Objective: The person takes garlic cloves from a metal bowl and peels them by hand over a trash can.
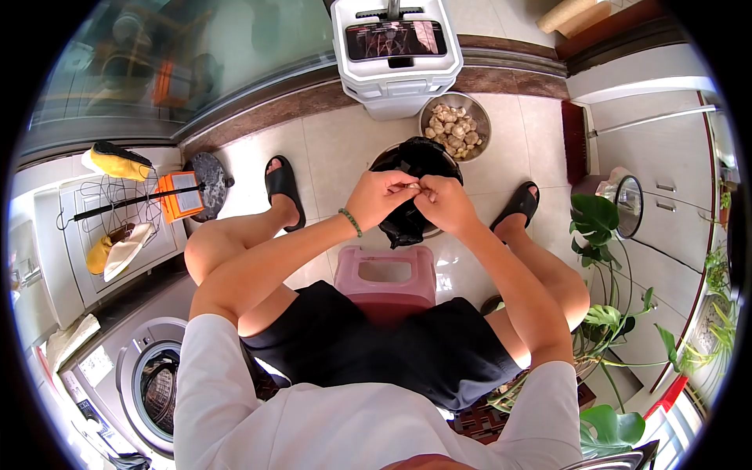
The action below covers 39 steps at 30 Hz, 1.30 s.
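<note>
My left hand [381, 196] and my right hand [446, 204] meet fingertip to fingertip, both closed in a pinch. Between them is a small pale garlic clove [413, 186], mostly covered by the fingers. Directly below the hands stands a round bin lined with a black plastic bag [421, 157]; its contents are hidden. Just beyond it, to the right, a metal bowl [486, 125] holds several garlic bulbs [452, 129]. A green beaded bracelet [350, 222] circles my left wrist.
A pink plastic stool [425, 282] stands between my legs. A white box [399, 86] with a phone [394, 40] on top stands ahead. On the left are a wire shoe rack [117, 200] and a washing machine [129, 337]; on the right, potted plants [593, 219] and white cabinets [654, 157].
</note>
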Each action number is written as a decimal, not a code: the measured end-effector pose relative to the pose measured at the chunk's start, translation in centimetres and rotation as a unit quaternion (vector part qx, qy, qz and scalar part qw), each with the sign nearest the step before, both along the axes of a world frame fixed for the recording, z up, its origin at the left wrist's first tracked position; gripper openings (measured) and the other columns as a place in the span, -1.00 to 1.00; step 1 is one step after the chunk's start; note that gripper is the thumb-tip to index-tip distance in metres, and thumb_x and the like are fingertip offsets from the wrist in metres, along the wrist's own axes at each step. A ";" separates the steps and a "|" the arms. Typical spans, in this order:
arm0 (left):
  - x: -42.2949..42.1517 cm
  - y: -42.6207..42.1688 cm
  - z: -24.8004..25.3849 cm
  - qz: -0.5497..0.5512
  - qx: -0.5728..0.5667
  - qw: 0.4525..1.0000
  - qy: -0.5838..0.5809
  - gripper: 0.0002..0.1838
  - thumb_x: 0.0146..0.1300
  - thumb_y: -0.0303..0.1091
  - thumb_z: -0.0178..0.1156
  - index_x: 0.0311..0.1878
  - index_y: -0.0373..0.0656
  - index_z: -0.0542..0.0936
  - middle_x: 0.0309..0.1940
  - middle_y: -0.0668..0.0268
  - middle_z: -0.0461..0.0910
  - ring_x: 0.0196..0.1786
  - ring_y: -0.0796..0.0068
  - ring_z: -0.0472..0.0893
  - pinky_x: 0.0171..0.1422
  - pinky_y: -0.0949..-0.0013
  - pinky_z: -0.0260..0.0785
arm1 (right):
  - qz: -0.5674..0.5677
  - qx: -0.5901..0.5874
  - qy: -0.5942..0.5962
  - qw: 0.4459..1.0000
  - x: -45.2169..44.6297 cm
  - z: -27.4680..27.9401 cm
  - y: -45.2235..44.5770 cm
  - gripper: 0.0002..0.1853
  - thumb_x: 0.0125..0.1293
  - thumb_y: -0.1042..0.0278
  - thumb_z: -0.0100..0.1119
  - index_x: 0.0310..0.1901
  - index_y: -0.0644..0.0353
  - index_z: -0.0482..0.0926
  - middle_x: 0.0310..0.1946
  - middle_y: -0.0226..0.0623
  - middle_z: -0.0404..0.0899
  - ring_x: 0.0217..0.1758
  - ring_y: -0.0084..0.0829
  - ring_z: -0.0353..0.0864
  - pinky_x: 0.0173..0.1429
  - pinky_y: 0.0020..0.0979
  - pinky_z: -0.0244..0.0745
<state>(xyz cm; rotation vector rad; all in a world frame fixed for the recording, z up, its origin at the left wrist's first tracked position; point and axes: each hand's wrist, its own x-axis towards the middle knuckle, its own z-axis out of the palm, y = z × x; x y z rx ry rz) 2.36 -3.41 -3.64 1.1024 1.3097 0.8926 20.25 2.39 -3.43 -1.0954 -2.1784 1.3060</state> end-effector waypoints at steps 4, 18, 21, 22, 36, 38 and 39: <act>0.0 -0.2 -0.1 0.003 0.014 1.000 -0.018 -0.75 0.32 -0.48 0.25 0.01 -0.40 0.64 -0.20 0.18 0.73 -0.16 0.57 0.69 -0.03 0.50 0.56 | 0.005 0.003 0.008 1.000 0.0 -0.1 -0.1 -0.90 0.13 0.52 0.17 -0.43 0.37 0.49 -0.58 -0.13 0.51 -0.58 -0.29 0.49 -0.44 -0.32 0.38; -0.1 -0.3 0.5 -0.012 0.053 0.998 0.040 -0.74 0.35 -0.41 0.23 0.05 -0.32 0.64 -0.29 0.25 0.75 -0.35 0.64 0.62 -0.18 0.54 0.51 | -0.094 -0.067 0.016 0.993 -0.4 0.1 -1.1 -0.87 0.11 0.49 0.24 -0.51 0.38 0.57 -0.72 -0.36 0.42 -0.63 -0.70 0.28 -0.55 -0.49 0.19; -0.5 -0.3 0.4 -0.036 0.067 0.995 0.069 -0.75 0.35 -0.41 0.23 0.04 -0.29 0.65 -0.29 0.25 0.75 -0.37 0.63 0.63 -0.19 0.54 0.51 | -0.106 -0.082 0.023 0.991 -0.6 -0.2 -1.4 -0.86 0.09 0.46 0.28 -0.51 0.37 0.59 -0.73 -0.31 0.44 -0.65 -0.67 0.30 -0.56 -0.49 0.20; -0.6 -0.3 0.4 -0.041 0.079 0.993 0.073 -0.75 0.36 -0.42 0.23 0.04 -0.28 0.66 -0.29 0.25 0.75 -0.37 0.63 0.63 -0.19 0.54 0.52 | -0.115 -0.086 0.028 0.989 -0.6 -0.2 -1.6 -0.84 0.08 0.43 0.32 -0.51 0.37 0.61 -0.72 -0.23 0.48 -0.68 -0.61 0.33 -0.56 -0.47 0.23; -0.5 -0.6 -0.2 -0.032 0.005 0.999 -0.040 -0.77 0.38 -0.45 0.19 0.03 -0.31 0.66 -0.33 0.26 0.74 -0.33 0.65 0.64 -0.17 0.53 0.54 | -0.110 -0.074 0.044 0.990 -0.6 -0.4 -2.3 -0.84 0.10 0.45 0.28 -0.52 0.37 0.59 -0.73 -0.19 0.48 -0.70 -0.59 0.36 -0.57 -0.45 0.26; -0.4 -0.7 -0.3 -0.029 -0.018 0.997 -0.066 -0.76 0.39 -0.45 0.17 0.03 -0.35 0.64 -0.31 0.25 0.73 -0.32 0.66 0.64 -0.16 0.53 0.55 | -0.111 -0.071 0.050 0.990 -0.6 -0.6 -2.7 -0.84 0.10 0.46 0.27 -0.52 0.37 0.58 -0.74 -0.19 0.47 -0.70 -0.59 0.34 -0.57 -0.45 0.25; -0.5 -0.7 -0.2 -0.030 -0.018 0.997 -0.067 -0.76 0.39 -0.45 0.17 0.03 -0.35 0.64 -0.31 0.25 0.73 -0.32 0.66 0.64 -0.16 0.53 0.55 | -0.116 -0.080 0.051 0.989 -0.6 -0.6 -2.9 -0.85 0.10 0.47 0.25 -0.52 0.37 0.58 -0.74 -0.19 0.46 -0.70 -0.58 0.34 -0.57 -0.45 0.25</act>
